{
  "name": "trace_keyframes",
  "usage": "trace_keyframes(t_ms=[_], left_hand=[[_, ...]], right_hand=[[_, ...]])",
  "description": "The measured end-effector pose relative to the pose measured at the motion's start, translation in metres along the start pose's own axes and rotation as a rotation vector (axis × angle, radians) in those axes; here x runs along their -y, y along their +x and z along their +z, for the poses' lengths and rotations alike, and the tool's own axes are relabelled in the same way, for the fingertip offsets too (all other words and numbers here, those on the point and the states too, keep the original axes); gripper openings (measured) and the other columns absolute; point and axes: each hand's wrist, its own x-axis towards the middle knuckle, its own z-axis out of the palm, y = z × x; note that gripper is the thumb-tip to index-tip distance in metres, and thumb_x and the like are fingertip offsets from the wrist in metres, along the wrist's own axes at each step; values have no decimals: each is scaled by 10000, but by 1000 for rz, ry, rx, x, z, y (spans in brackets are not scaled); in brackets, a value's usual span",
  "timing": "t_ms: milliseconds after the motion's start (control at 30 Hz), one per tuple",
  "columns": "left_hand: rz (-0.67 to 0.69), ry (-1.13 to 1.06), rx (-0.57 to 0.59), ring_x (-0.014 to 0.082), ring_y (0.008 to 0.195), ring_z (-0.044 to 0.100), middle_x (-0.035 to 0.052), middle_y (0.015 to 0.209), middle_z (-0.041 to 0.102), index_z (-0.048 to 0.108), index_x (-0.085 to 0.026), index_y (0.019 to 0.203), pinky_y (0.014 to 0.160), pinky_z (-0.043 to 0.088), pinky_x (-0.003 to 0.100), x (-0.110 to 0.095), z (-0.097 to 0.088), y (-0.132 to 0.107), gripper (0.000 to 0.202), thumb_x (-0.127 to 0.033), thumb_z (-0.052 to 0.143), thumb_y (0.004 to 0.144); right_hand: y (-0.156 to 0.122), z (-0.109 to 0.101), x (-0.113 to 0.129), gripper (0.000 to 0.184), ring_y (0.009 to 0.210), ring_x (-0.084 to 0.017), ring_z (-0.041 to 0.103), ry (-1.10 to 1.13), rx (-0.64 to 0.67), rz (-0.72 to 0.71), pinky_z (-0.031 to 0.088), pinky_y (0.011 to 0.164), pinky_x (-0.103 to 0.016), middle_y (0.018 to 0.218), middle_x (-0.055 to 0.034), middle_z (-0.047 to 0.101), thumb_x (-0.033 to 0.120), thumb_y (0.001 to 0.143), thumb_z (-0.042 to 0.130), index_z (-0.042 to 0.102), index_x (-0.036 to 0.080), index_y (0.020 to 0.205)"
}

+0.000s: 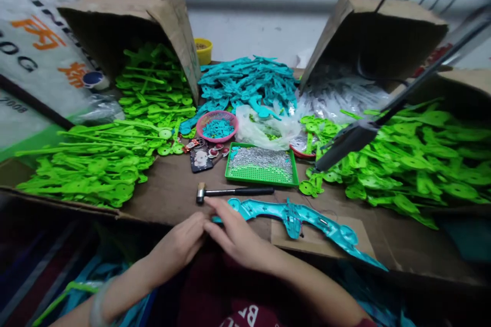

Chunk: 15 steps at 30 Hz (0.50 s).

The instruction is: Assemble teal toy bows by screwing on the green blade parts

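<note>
A long teal plastic toy part (303,219) lies across the near edge of the brown table. My right hand (233,235) rests on its left end with fingers stretched and pressed down. My left hand (184,242) sits close beside it, fingers curled together against the right hand's fingertips; what they pinch, if anything, is hidden. A small hammer (230,192) with a black handle lies just beyond both hands.
A green tray (262,165) of silver screws and a pink bowl (217,126) of teal bits stand mid-table. Green part piles (111,153) spill from tipped cardboard boxes (153,15) left and right (414,158); a teal pile (249,82) lies behind. An electric screwdriver (349,140) hangs right.
</note>
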Motion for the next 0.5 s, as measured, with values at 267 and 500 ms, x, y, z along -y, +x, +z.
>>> trace_keyframes(t_ms=[267,500], left_hand=[[-479,-316,92,103,583,604,-43,743,650,462,-223,1044,563,478,201,-24,-47,55,198,-385,348,1046],[-608,447,8,232,1025,642,114,1038,673,629,-156,979,890,513,363,125,-194,109,253,-351,472,1016]], right_hand=[[2,-9,-22,188,777,-148,665,2,-24,84,478,712,-233,869,-18,701,301,1013,490,645,217,946],[-9,-2,-65,244,825,-169,702,29,-215,-36,542,747,-216,875,-49,703,313,1011,479,713,246,1026]])
